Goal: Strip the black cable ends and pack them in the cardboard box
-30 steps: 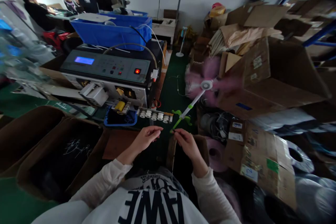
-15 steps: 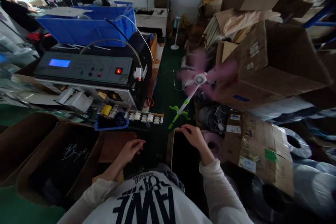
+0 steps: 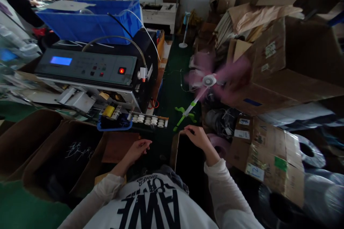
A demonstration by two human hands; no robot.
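Right hand (image 3: 197, 137) is sitting with its fingers curled on the cardboard box rim (image 3: 174, 150), can't tell if it's pinching anything, while the left hand (image 3: 137, 152) is hovering half open, holding nothing, near a brown board (image 3: 120, 146) in front of the benchtop wire-processing machine (image 3: 88, 75)
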